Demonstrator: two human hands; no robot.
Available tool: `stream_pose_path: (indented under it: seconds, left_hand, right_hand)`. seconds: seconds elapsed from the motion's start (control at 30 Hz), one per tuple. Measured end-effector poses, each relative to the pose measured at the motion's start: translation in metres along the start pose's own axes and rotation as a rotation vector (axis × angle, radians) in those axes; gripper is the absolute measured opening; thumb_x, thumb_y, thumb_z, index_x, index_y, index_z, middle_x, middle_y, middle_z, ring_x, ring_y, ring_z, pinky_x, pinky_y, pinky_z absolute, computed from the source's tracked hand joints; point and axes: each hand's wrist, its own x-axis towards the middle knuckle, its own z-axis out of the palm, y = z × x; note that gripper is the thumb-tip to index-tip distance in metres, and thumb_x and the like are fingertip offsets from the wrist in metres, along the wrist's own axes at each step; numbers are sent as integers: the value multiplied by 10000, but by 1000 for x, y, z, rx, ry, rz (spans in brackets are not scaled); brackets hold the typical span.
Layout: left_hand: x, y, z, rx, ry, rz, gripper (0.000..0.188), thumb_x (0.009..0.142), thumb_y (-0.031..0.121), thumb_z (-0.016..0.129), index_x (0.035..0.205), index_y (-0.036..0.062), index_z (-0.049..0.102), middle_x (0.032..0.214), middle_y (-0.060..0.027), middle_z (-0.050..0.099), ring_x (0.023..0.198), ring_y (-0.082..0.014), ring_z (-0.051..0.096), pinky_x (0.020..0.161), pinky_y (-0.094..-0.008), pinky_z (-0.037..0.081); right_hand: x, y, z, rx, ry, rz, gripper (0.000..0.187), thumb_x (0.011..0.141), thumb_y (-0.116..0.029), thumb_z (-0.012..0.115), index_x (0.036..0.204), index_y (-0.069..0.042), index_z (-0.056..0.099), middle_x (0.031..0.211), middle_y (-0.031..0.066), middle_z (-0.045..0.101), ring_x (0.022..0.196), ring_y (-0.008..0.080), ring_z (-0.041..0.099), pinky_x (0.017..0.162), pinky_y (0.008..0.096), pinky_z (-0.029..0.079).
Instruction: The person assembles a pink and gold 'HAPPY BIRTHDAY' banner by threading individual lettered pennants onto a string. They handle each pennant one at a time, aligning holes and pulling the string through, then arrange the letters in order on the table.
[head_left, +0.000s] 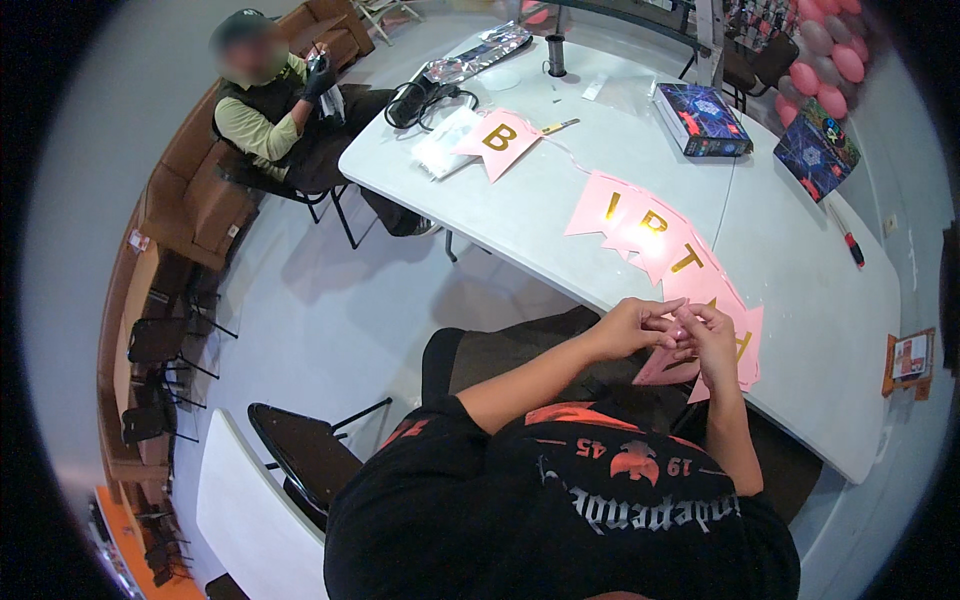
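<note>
My left hand and my right hand meet at the near edge of the white table, fingertips pinched together. Between them is something small and pinkish, too hidden by the fingers to name. Right beneath and around my hands lies a pink banner of swallow-tailed flags with gold letters. Its near flags overlap, and some hang past the table edge under my hands. One separate-looking pink flag lies farther left, with a thin pale ribbon running from it toward the others.
A cutter knife, a clear plastic packet and black cables lie toward the far left. Farther right are a dark blue box, its lid and a screwdriver. A gloved person sits beyond the table's left end.
</note>
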Motion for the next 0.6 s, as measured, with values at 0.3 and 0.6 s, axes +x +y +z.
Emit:
stream_pose_path:
  seconds: [0.3, 0.6]
  left_hand:
    - [-9, 10, -5, -81, -102, 34, 535, 856, 11, 572, 1354, 92, 394, 1174, -86, 583, 1045, -115, 539, 906, -272, 451]
    - [-13, 11, -11, 229, 39, 88, 442, 831, 81, 630, 1257, 65, 513, 1062, -86, 641, 931, -99, 575, 835, -253, 470]
  right_hand:
    - [-3, 3, -1, 140, -23, -76, 176, 886, -191, 576, 895, -17, 591, 687, 80, 635, 561, 146, 638, 441, 238, 518]
    - [-1, 2, 6, 160, -46, -33, 175, 895, -187, 558, 931, -20, 594, 702, 70, 636, 575, 138, 635, 473, 244, 531]
